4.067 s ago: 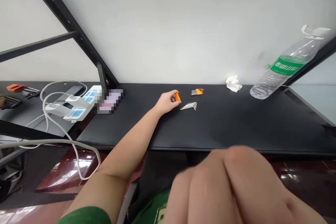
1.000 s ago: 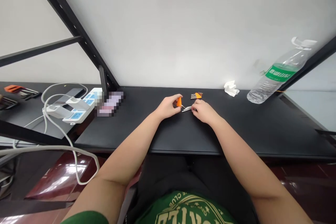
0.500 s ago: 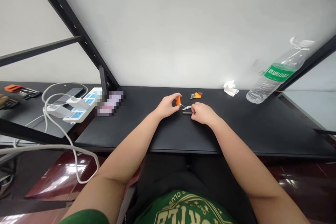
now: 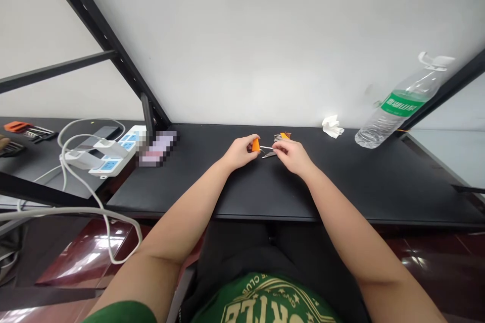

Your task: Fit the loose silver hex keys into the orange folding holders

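Note:
My left hand (image 4: 241, 152) is closed on a small orange hex key holder (image 4: 256, 145), pinched between thumb and fingers. Between finger and thumb, my right hand (image 4: 291, 155) grips a thin metal hex key (image 4: 267, 148); its free end reaches left to the holder, and I cannot tell whether it is inside. Loose metal keys (image 4: 268, 155) lie on the black table just below, partly covered by my right hand. Behind that hand sits a second orange holder (image 4: 284, 136) filled with several keys, its lower part hidden.
A crumpled tissue (image 4: 332, 126) and a large plastic bottle (image 4: 397, 103) stand at the back right. To the left are a blurred-out flat object (image 4: 159, 149), a white power strip (image 4: 118, 154) with cables, and more tools (image 4: 32, 131). A black frame post (image 4: 102, 35) rises at left.
My right hand has lifted the hex key off the table and brought it up and left against the orange holder. My left hand has turned the holder slightly.

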`<state>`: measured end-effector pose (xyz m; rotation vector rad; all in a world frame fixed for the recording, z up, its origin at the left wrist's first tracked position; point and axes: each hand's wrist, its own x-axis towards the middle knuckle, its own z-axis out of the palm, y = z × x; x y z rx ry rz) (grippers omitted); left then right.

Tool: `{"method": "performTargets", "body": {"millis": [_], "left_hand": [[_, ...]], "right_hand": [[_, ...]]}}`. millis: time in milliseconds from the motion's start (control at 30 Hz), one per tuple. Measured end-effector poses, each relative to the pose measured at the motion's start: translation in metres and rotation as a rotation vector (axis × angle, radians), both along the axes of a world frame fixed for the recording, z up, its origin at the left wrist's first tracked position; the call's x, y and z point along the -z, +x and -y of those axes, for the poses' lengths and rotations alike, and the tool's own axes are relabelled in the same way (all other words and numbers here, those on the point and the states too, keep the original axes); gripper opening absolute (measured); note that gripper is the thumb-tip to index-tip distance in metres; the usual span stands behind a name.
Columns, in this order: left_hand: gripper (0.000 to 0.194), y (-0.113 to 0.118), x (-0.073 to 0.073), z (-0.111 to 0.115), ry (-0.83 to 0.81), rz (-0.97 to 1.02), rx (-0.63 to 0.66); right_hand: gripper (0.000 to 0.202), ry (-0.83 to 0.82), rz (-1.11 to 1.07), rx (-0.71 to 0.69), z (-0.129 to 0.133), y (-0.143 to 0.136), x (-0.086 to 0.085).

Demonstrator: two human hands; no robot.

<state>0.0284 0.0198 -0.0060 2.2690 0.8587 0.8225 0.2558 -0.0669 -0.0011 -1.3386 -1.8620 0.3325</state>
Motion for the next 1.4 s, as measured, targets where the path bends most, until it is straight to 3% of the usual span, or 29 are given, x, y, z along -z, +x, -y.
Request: {"method": "performTargets", "body": {"millis": [467,633,733,900,1100,1300,1400], "left_hand": [[0.041,0.003,-0.001,0.004,0.052,-0.103,0.029],[0.026,0.007,-0.005,0.008,0.126,-0.139,0.08],[0.032,0.006,-0.004,0.008,0.096,-0.117,0.061],[0.042,0.006,-0.001,0.008,0.001,-0.046,0.072],[0.042,0.008,0.002,0.011,-0.092,0.014,0.151],[0.043,0.007,-0.001,0.014,-0.205,0.052,0.177],[0.045,0.003,-0.004,0.011,-0.173,0.023,0.164]], "right_hand": [[0.022,-0.009,0.119,-0.04,0.0,-0.006,0.001],[0.027,-0.068,-0.084,-0.048,0.001,-0.023,0.005],[0.02,-0.102,-0.174,-0.02,0.0,-0.023,0.004],[0.012,-0.126,-0.03,-0.005,-0.004,-0.011,0.003],[0.02,-0.103,-0.079,-0.092,-0.002,-0.009,0.004],[0.016,-0.107,0.14,-0.012,-0.004,-0.006,0.003],[0.02,-0.115,0.232,0.003,-0.007,0.001,0.004]]}}
